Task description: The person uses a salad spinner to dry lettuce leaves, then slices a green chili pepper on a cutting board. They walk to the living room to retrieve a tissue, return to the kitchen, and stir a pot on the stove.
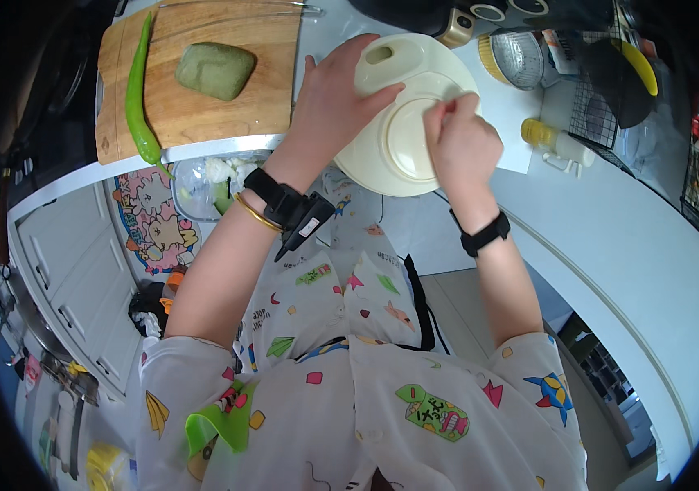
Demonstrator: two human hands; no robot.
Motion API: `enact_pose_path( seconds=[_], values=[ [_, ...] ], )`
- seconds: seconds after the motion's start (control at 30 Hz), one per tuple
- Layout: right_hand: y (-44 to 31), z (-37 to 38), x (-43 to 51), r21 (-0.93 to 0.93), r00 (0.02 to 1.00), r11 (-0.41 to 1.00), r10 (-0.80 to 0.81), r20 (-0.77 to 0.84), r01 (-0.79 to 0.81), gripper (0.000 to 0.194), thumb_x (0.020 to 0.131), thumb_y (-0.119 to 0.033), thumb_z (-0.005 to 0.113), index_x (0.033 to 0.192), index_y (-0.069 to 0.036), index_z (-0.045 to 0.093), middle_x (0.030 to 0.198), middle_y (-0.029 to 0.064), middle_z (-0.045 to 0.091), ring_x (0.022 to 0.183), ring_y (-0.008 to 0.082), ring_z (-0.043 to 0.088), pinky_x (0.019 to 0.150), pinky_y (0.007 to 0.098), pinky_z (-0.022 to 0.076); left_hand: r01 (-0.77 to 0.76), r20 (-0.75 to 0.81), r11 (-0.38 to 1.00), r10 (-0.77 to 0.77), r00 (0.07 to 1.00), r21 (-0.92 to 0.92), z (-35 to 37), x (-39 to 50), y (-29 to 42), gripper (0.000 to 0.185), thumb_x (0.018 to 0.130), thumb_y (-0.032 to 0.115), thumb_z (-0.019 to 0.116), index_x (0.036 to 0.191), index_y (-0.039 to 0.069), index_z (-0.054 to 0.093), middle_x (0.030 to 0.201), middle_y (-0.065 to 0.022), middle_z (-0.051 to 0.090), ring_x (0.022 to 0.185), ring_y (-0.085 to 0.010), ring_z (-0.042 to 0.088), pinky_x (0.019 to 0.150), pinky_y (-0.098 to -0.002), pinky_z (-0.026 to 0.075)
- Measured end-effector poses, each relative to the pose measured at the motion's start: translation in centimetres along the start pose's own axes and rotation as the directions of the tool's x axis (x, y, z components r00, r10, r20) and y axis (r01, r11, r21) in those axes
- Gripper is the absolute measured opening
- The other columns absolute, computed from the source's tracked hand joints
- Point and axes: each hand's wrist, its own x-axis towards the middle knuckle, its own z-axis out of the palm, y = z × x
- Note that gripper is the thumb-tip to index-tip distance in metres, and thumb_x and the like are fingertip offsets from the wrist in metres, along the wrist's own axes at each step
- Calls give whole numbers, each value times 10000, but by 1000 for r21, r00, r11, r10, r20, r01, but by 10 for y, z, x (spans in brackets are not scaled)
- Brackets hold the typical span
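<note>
A cream-coloured round plastic kitchen device [380, 150] lies before me, with an oval opening near its far edge and a raised round centre. My left hand [343, 92] grips its left side, fingers reaching over the far edge and thumb across the top. On the right side, my right hand [466, 141] is curled tight against the device beside the round centre. What lies under those fingers is hidden by the hand. To the left, a wooden cutting board [270, 110] carries a long green chili pepper [135, 104] and a greenish block-shaped piece of food [215, 70].
A clear plastic container [193, 190] with white and green food pieces sits below the counter edge. Behind the device stands a black appliance [411, 15]. Foil cups [515, 58], a yellow-capped bottle [537, 132] and a wire basket [592, 116] stand to the right.
</note>
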Motion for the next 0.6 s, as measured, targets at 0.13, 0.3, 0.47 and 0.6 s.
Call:
enact_pose_path(
  seconds=[0.13,0.3,0.47,0.6],
  values=[
    [-9,-21,-34,-21,999,1000,-14,45,15,217,898,-203,685,824,-73,528,566,57,566,447,254,573,465,372,486,15,-19,1000,-15,1000,22,2,-1,4,621,825,324,835,1344,75,603,1266,-105,695,1113,-316,664,1023,-404,443],
    [-46,-1,-21,105,990,985,-138,21,136,215,872,-189,700,800,-85,527,578,65,556,510,256,585,549,381,498,12,-19,998,-10,1000,64,2,1,6,628,820,327,836,1348,78,603,1282,-88,689,1120,-319,662,1029,-421,435],
    [-24,9,8,45,994,994,-101,-51,103,217,890,-202,686,802,-85,525,540,52,553,489,258,588,516,372,491,-11,24,997,10,1000,82,-2,2,3,613,826,309,836,1345,81,602,1280,-78,692,1117,-300,671,1038,-435,417],
    [-1,-1,-1,-1,999,1000,30,-22,-30,231,909,-224,678,823,-79,520,525,39,552,447,248,584,462,370,484,-34,-12,996,35,999,86,1,1,5,602,832,310,835,1338,84,600,1259,-79,704,1117,-282,678,1044,-442,406]
  ],
)
